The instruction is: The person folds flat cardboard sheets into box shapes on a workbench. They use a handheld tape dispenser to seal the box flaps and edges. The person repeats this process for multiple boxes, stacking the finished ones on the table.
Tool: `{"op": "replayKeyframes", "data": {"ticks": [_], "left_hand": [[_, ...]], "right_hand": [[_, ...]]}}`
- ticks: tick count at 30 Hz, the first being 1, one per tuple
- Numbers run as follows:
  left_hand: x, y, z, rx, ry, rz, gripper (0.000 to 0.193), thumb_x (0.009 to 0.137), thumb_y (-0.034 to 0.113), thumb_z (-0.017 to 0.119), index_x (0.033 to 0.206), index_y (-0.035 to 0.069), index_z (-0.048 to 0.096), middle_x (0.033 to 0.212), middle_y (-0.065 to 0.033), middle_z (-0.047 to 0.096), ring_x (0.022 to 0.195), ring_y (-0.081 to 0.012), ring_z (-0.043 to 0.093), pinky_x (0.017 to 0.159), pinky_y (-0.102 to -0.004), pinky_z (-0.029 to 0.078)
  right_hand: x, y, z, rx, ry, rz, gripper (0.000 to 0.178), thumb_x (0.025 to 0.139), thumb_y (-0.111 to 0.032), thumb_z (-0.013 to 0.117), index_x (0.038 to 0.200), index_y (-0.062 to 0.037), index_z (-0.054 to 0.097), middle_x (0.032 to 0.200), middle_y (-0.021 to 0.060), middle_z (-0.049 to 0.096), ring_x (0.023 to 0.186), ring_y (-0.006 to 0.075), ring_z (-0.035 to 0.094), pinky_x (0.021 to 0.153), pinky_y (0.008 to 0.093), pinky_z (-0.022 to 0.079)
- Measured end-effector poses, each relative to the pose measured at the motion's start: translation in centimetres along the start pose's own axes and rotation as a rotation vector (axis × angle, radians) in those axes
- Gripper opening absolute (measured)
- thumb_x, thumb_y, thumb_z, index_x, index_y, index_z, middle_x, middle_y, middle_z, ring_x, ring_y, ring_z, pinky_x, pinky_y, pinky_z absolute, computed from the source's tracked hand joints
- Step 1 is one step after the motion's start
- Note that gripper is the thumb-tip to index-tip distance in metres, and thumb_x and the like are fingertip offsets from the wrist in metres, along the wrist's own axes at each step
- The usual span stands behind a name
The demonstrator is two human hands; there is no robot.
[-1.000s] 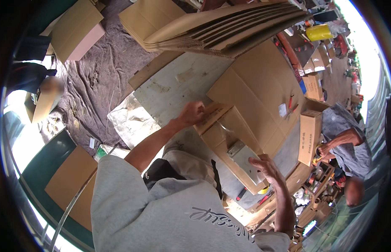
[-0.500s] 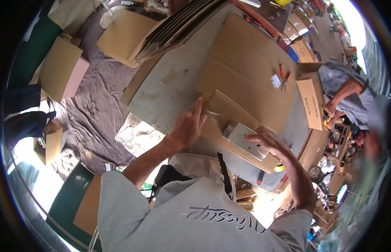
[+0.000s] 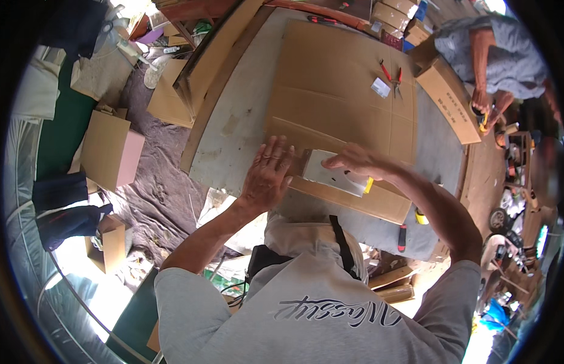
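Note:
A brown cardboard sheet [image 3: 336, 79] with crease lines lies flat on the grey tabletop. Across its near edge runs a cardboard strip or flap [image 3: 379, 205]. My left hand [image 3: 268, 173] presses flat on the left end of this strip, fingers stretched out. A silver, plate-sided tool [image 3: 333, 176] rests on the strip just right of that hand, with a bit of yellow at its right end. My right hand [image 3: 358, 161] grips it from the far side, index finger laid over the plate. The tool's underside and exact kind are hidden.
Red-handled pliers [image 3: 394, 79] and a white card [image 3: 380, 88] lie on the sheet. A yellow tape roll [image 3: 420, 217] and a red-and-black handled tool [image 3: 402, 238] sit near the front edge. At right, another person's hand [image 3: 480, 100] works at a long carton [image 3: 450, 97].
The strip has gone from raised at its left end to lying flatter. My left hand has turned palm down onto it. My right hand and the silver tool have shifted left and away from me.

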State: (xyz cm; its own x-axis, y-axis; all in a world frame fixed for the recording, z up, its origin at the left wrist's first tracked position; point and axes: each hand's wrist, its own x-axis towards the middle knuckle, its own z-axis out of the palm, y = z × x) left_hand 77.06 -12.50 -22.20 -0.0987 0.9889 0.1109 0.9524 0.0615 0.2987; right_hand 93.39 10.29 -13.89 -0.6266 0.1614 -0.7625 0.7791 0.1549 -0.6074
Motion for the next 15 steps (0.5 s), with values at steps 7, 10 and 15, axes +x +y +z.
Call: {"op": "replayKeyframes", "data": {"ticks": [7, 10, 15], "left_hand": [[0.7, 1.7, 0.9, -0.036, -0.034, 0.092, 0.074, 0.090, 0.028, 0.069, 0.156, 0.009, 0.044, 0.168, -0.0210, 0.026, 0.156, -0.0400, 0.024, 0.126, -0.0548, 0.020], [1.0, 2.2, 0.4, -0.004, -0.052, 0.129, 0.071, 0.091, 0.035, 0.068, 0.156, 0.014, 0.047, 0.169, -0.0219, 0.024, 0.156, -0.0412, 0.022, 0.126, -0.0565, 0.018], [1.2, 2.2, 0.2, 0.074, -0.086, 0.169, 0.068, 0.096, 0.055, 0.058, 0.154, 0.020, 0.050, 0.170, -0.0228, 0.021, 0.157, -0.0437, 0.019, 0.124, -0.0619, 0.016]], "right_hand": [[-0.1, 2.0, -1.2, 0.016, -0.039, -0.069, 0.051, 0.096, -0.047, 0.062, 0.131, -0.0118, 0.071, 0.135, 0.0147, 0.068, 0.123, 0.0304, 0.064, 0.103, 0.0438, 0.049], [-4.0, 3.9, -2.5, -0.115, -0.019, -0.080, 0.042, 0.099, -0.039, 0.061, 0.130, -0.0128, 0.071, 0.134, 0.0147, 0.069, 0.120, 0.0307, 0.065, 0.102, 0.0437, 0.050], [-10.5, 9.5, -4.5, -0.295, 0.079, -0.090, 0.033, 0.094, -0.012, 0.066, 0.126, -0.0185, 0.073, 0.121, 0.0136, 0.072, 0.112, 0.0314, 0.067, 0.095, 0.0434, 0.053]]}}
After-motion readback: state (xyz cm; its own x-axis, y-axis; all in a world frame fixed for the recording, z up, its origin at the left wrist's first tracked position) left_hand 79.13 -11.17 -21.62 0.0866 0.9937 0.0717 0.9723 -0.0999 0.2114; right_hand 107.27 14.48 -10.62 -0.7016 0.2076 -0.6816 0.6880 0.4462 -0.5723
